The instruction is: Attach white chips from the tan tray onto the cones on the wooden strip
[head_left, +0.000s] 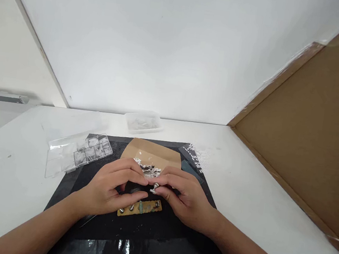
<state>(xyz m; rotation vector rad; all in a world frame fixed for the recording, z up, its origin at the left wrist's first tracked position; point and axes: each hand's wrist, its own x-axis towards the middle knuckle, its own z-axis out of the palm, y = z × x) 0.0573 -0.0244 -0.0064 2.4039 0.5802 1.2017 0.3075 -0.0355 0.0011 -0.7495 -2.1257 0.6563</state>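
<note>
My right hand (190, 196) pinches a small silvery metal piece (156, 186) between thumb and fingers, with a whitish bit at its lower end. Its exact kind is too small to make out. Facing it, my left hand (115, 184) is curved, its thumb and index finger apart, with the fingertips close to the right fingertips. Just below both hands lies a yellowish strip (148, 208) bearing several shiny metal pieces and a greenish one. Behind the fingers, a tan paper sheet (160, 153) carries a pile of small white and dark bits (148, 169), partly hidden by my hands.
A black mat (142, 240) covers the table's front middle. On the left sits a clear compartment box (91, 149) with its lid open. A translucent tub (143, 122) stands at the back. Small white rectangles (195, 157) lie at the mat's right. Cardboard (305, 140) walls the right side.
</note>
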